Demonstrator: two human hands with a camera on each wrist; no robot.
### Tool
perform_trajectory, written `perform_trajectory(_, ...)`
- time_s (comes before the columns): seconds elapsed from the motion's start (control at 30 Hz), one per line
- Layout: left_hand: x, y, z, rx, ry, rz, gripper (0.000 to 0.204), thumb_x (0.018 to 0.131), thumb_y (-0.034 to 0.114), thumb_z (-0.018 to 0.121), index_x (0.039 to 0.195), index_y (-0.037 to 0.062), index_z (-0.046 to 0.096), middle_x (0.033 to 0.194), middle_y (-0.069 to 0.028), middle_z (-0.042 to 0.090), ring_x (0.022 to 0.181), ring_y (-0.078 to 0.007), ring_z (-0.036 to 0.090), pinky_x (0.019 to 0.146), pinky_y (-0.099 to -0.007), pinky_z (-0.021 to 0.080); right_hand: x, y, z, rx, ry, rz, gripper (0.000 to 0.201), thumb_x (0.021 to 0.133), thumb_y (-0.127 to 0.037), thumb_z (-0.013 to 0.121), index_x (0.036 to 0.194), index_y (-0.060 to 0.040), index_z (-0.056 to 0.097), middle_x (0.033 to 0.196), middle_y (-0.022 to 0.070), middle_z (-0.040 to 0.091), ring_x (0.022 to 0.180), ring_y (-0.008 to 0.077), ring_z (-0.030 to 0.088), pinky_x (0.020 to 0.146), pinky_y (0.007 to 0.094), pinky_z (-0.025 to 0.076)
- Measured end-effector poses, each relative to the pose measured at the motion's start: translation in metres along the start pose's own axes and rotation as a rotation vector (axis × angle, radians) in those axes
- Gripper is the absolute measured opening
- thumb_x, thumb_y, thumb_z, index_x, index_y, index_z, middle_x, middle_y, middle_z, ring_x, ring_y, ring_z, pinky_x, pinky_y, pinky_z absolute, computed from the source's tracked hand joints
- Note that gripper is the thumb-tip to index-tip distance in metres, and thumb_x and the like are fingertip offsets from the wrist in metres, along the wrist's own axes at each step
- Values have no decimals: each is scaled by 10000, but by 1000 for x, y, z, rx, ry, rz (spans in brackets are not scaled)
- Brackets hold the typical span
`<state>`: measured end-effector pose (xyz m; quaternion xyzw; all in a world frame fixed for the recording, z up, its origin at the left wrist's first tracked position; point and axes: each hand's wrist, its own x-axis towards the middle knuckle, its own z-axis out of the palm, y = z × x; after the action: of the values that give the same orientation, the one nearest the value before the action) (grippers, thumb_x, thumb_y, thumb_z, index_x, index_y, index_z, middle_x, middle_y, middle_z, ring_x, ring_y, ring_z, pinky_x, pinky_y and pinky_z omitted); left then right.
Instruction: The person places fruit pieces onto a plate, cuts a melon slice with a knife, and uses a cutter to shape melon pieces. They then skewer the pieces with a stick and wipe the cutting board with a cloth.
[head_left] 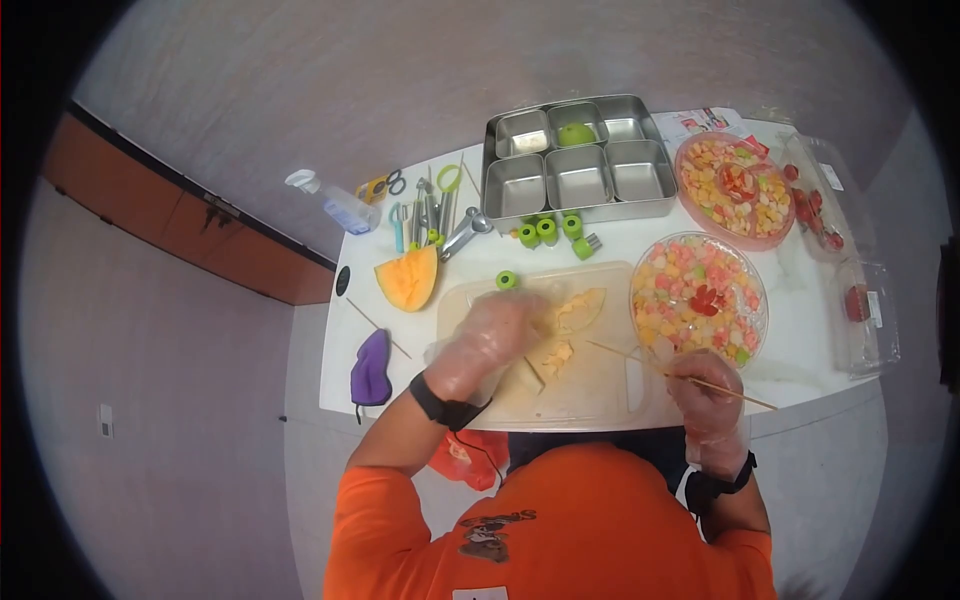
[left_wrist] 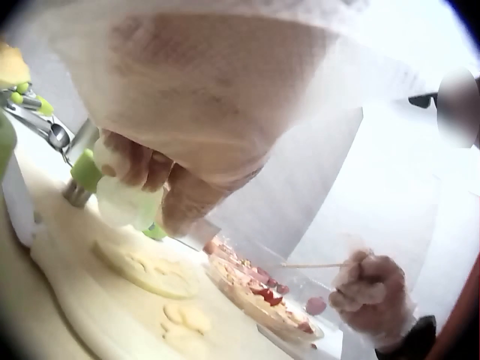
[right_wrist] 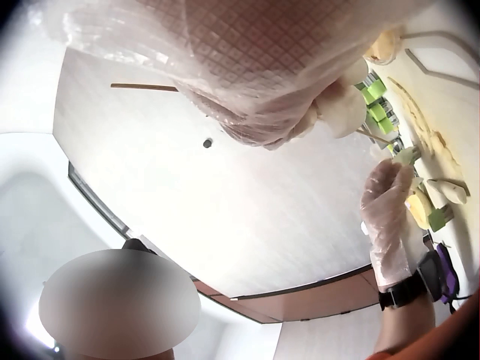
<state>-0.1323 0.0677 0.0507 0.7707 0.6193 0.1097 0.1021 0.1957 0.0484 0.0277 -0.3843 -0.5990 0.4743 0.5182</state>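
Note:
Both hands wear clear plastic gloves. Above the cutting board (head_left: pixel 610 410), my left hand (head_left: pixel 495 335) pinches a small pale green piece (right_wrist: pixel 406 155); its exact kind I cannot tell. Beside that hand lie a pale melon slice with cut-outs (head_left: pixel 583 312) and small cut pieces (head_left: pixel 558 355). Between the thumb and fingers of my right hand (head_left: pixel 708 395) is a thin wooden skewer (head_left: pixel 750 400), its tip pointing left over the board. That hand is at the near edge of a clear round dish (head_left: pixel 766 315) of diced fruit with a red centre.
Green-handled cutters (head_left: pixel 546 232) lie behind the board, before a steel tray of square pans (head_left: pixel 625 212). An orange melon wedge (head_left: pixel 408 279), measuring spoons (head_left: pixel 464 235), a spray bottle (head_left: pixel 347 210) and a purple pouch (head_left: pixel 371 370) are left. Pink fruit platter (head_left: pixel 735 238) and strawberry boxes (head_left: pixel 865 330) stand right.

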Motion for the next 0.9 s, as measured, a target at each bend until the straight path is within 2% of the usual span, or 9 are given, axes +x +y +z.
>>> perform_trajectory(0.03, 5, 2, 2, 3, 5, -5, 395, 801, 274, 754, 1150, 92, 726, 1011, -166, 725, 940, -395, 686, 864, -472, 548, 1, 0, 0, -41, 4, -45, 151, 771, 108, 654, 868, -8, 657, 835, 62, 642, 694, 135, 599, 626, 267, 474)
perform_trajectory(0.07, 11, 3, 3, 35, -60, -19, 404, 791, 248, 738, 1164, 94, 723, 1017, -167, 726, 951, -388, 687, 863, -467, 548, 2, 0, -1, -81, 12, -91, 152, 768, 111, 653, 864, -7, 656, 830, 60, 639, 695, 134, 600, 625, 269, 475)
perform_trajectory(0.2, 25, 13, -2, 190, -252, -44, 470, 752, 189, 699, 1212, 94, 707, 1008, -172, 725, 962, -378, 687, 857, -462, 546, 2, 3, -11, -19, -22, -84, 164, 762, 114, 653, 871, -8, 660, 846, 58, 642, 712, 136, 606, 640, 263, 476)
perform_trajectory(0.37, 20, 18, 1, 215, -227, 10, 491, 750, 193, 696, 1231, 95, 695, 965, -158, 717, 933, -370, 688, 832, -467, 545, 11, -1, -19, 119, -64, 82, 148, 776, 99, 648, 877, -8, 660, 903, 65, 651, 750, 133, 602, 673, 259, 477)
perform_trajectory(0.53, 20, 16, 8, 219, -231, -29, 489, 760, 191, 690, 1239, 89, 687, 953, -146, 712, 919, -355, 691, 812, -464, 543, 20, 4, -21, 100, -142, 70, 121, 790, 51, 706, 880, -23, 674, 863, 61, 680, 746, 143, 620, 689, 273, 491)
perform_trajectory(0.73, 15, 29, 0, 178, -112, 60, 484, 780, 179, 667, 1253, 80, 679, 890, -136, 692, 843, -346, 680, 765, -470, 542, 22, 8, -20, 63, -173, 70, 119, 788, 44, 708, 880, -24, 675, 845, 54, 669, 741, 150, 616, 697, 275, 489)
perform_trajectory(0.8, 14, 27, 1, 241, -144, 98, 427, 785, 173, 659, 1199, 75, 696, 841, -133, 679, 801, -350, 673, 738, -481, 541, 17, 10, -19, 78, -157, 85, 118, 790, 45, 707, 877, -27, 675, 839, 52, 666, 741, 150, 616, 701, 275, 490)
perform_trajectory(0.9, 15, 19, 4, 235, -146, 138, 338, 801, 171, 647, 1117, 70, 713, 800, -136, 665, 783, -354, 670, 729, -488, 538, 10, 11, -15, 45, -120, 5, 168, 768, 96, 649, 897, -10, 661, 861, 64, 644, 749, 138, 603, 666, 268, 475)
